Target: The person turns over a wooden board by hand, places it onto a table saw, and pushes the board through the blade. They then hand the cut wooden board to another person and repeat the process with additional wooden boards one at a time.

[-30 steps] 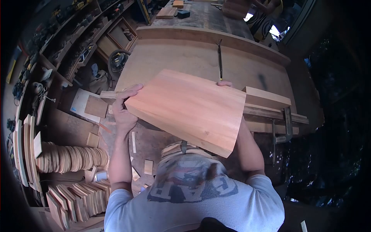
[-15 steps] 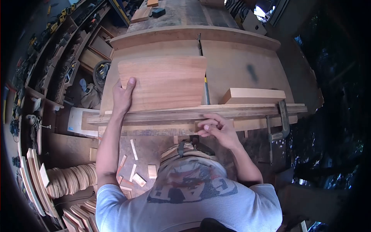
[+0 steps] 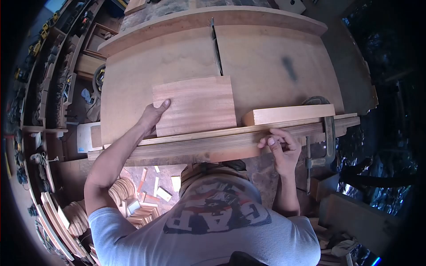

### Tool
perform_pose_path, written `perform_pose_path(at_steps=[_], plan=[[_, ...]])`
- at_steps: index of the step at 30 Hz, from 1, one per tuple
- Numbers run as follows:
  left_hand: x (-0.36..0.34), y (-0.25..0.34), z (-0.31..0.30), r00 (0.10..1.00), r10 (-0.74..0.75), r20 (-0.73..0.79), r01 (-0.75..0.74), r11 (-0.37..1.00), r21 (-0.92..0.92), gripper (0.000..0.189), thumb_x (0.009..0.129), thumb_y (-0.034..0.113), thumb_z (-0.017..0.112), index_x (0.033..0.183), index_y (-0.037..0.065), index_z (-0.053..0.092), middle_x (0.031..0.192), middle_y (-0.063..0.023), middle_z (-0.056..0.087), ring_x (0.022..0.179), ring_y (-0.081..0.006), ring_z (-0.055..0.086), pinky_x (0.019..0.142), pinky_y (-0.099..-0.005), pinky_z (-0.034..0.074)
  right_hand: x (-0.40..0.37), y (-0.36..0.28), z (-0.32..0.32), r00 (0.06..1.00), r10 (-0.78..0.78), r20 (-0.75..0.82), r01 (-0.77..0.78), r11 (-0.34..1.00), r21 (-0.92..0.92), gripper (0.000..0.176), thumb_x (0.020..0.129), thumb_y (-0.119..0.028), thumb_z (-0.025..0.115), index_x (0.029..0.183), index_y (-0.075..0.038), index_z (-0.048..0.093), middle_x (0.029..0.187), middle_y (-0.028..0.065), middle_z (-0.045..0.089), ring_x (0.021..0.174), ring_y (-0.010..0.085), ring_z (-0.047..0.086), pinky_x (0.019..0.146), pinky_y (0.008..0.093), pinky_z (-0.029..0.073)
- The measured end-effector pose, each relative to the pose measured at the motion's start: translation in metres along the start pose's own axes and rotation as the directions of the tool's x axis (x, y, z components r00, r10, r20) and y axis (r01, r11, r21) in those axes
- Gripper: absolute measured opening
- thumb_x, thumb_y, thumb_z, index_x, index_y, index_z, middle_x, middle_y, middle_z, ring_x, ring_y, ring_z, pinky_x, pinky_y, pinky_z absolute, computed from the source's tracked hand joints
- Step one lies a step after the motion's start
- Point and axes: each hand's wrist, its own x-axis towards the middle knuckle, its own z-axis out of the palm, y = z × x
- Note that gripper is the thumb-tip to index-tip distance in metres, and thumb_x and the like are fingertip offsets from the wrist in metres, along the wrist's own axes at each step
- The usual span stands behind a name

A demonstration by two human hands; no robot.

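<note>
Board shifted toward 3 o'clock, now over the slot

Compared with the earlier view, I see that the board has slid toward 3 o'clock and now covers the near part of the slot, where it had lain just to the slot's 9 o'clock side. My right hand has also moved along the near rail toward the clamp.

By my view's clock, with 12 at the far side, the board lies on the near half of the wooden panel, its 6 o'clock edge along the near rail. My left hand grips its 9 o'clock edge, thumb pressed on the top face; the other fingers are mostly hidden, so I can't tell their spread. At the board's 4 o'clock, my right hand is loosely curled by the near rail's outer side, thumb and fingers bent with nothing visible between them. I can't tell whether the fingertips touch wood.

A pale block sits along the rail's inner side at 3 o'clock from the board, with the clamp at its far right end. A curved far rail crosses the panel at 12 o'clock, and a dark smudge marks the panel at 2. Offcuts lie down at 7, and loaded shelves stand at 10.
</note>
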Motion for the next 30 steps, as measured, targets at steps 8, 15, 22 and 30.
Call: perform_pose_path(at_steps=[8, 15, 22, 30], plan=[[0.005, 0.038, 0.018, 0.984, -0.131, 0.121, 0.008, 0.712, 0.702, 0.089, 0.089, 0.073, 0.068, 0.133, -0.005, 0.065, 0.113, -0.0235, 0.074, 0.104, -0.0313, 0.074, 0.092, -0.0438, 0.061, 0.013, -0.011, -0.009, 0.990, -0.138, -0.013, 0.133, 0.971, -0.197, 0.026, 0.101, -0.002, 0.069, 0.126, 0.005, 0.067, 0.091, 0.0144, 0.076, 0.082, 0.0202, 0.074, 0.078, 0.0331, 0.061], [-0.001, 0.040, 0.028, 0.997, -0.077, -0.008, 0.020, 0.157, 0.987, 0.103, 0.082, 0.089, 0.057, 0.105, -0.010, 0.070, 0.095, -0.0312, 0.074, 0.097, -0.0452, 0.074, 0.087, -0.0490, 0.059, 0.020, -0.012, -0.027, 0.947, -0.312, -0.072, 0.245, 0.850, -0.466, 0.015, 0.098, 0.002, 0.069, 0.113, 0.003, 0.072, 0.084, 0.0116, 0.077, 0.078, 0.0157, 0.075, 0.071, 0.0282, 0.059], [-0.018, 0.032, 0.037, 0.998, 0.002, -0.068, 0.066, 0.201, 0.977, 0.100, 0.082, 0.088, 0.058, 0.106, -0.008, 0.070, 0.093, -0.0300, 0.074, 0.098, -0.0449, 0.074, 0.087, -0.0528, 0.058, 0.041, 0.010, -0.039, 0.860, -0.451, 0.238, 0.437, 0.412, -0.799, 0.012, 0.091, -0.004, 0.070, 0.100, 0.004, 0.072, 0.090, 0.0176, 0.074, 0.088, 0.0361, 0.071, 0.084, 0.0431, 0.054], [-0.064, 0.034, 0.049, 0.861, 0.501, 0.088, -0.218, 0.206, 0.954, 0.107, 0.074, 0.067, 0.084, 0.148, -0.002, 0.051, 0.160, -0.0263, 0.044, 0.142, -0.0494, 0.047, 0.117, -0.0542, 0.044, 0.046, 0.012, -0.048, 0.868, -0.414, 0.275, 0.452, 0.430, -0.781, 0.012, 0.086, -0.004, 0.071, 0.095, 0.002, 0.072, 0.093, 0.0160, 0.075, 0.089, 0.0361, 0.070, 0.086, 0.0453, 0.052]])
